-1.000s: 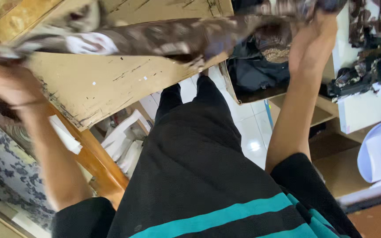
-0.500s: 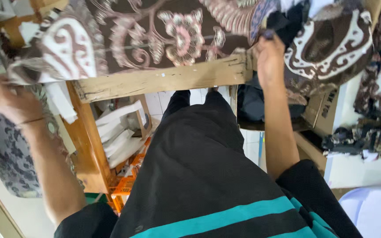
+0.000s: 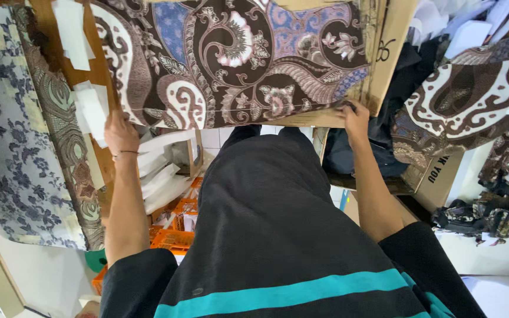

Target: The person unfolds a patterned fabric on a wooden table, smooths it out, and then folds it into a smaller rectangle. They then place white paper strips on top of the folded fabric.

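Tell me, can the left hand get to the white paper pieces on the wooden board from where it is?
Probably yes. The left hand grips the near edge of the patterned cloth, and the white paper pieces lie right beside it on the wooden board. Nothing stands between them, but it would have to release the cloth first.

Both hands (image 3: 120, 134) (image 3: 354, 116) outstretched, seemingly gripping.

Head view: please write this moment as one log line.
left hand: grips batik cloth left edge | right hand: grips right corner | cloth: spread on cardboard-topped table
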